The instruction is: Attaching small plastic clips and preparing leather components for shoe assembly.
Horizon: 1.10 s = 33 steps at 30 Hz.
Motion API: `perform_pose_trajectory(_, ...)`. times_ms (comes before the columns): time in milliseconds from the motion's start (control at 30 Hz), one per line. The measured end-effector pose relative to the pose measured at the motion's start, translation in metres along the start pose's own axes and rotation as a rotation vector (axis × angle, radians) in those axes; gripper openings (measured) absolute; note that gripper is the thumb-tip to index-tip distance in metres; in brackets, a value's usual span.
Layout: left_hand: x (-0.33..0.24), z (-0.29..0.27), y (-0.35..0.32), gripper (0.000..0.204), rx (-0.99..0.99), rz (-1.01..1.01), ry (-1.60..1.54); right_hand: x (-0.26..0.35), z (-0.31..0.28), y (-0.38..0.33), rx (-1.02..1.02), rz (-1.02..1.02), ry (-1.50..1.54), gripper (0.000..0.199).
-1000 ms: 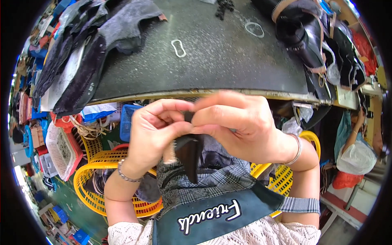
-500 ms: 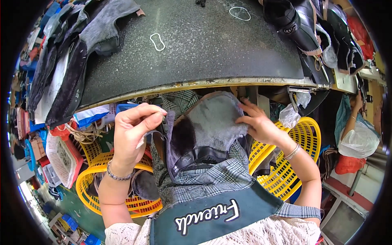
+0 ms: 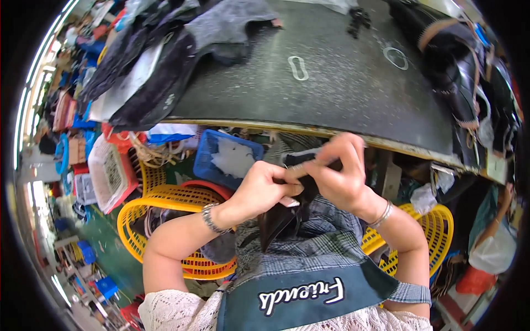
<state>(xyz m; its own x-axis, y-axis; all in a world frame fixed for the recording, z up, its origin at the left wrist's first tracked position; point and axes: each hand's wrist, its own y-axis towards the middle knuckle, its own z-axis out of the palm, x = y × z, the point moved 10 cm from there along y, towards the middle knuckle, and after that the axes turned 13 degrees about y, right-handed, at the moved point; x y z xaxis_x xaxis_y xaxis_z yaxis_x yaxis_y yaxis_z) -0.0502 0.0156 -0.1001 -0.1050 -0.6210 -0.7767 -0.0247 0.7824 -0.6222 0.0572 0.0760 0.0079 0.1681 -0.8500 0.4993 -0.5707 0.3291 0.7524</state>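
Note:
On my lap lies a black leather boot upper (image 3: 274,225), folded over on the checked apron. My left hand (image 3: 264,188) is closed on its upper edge, thumb and fingers pinched together. Close against those fingertips, my right hand (image 3: 341,175) is also closed in a pinch and a little blurred. Whatever sits between the right fingers is too small and smeared to make out. Much of the upper is hidden behind both hands.
Dark bench (image 3: 248,94) ahead, its edge just beyond my hands. Grey-lined boot pieces (image 3: 221,27) lie at its left, black boots (image 3: 447,71) at its right. Yellow baskets (image 3: 160,197) flank my lap; a blue basket (image 3: 203,160) stands under the bench. A person's arm (image 3: 494,218) shows far right.
The boot upper has been turned or folded, so its grey fleece lining gives way to black leather. My right hand has come off it and moved up beside my left. The view has swung left.

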Motion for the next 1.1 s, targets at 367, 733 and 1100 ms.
perform_pose_trajectory(367,-0.026,-0.019,-0.026,0.007,-0.367,0.455,0.401,-0.017,0.019,0.005,0.194,0.462,-0.003,0.027)
perform_pose_trajectory(733,-0.027,-0.007,-0.036,0.007,-0.398,0.591,0.343,0.026,0.033,0.021,0.256,0.160,0.043,0.014)
perform_pose_trajectory(1100,-0.027,-0.060,-0.050,0.020,-0.599,0.827,0.271,-0.020,0.046,0.013,0.311,0.486,0.303,0.012)
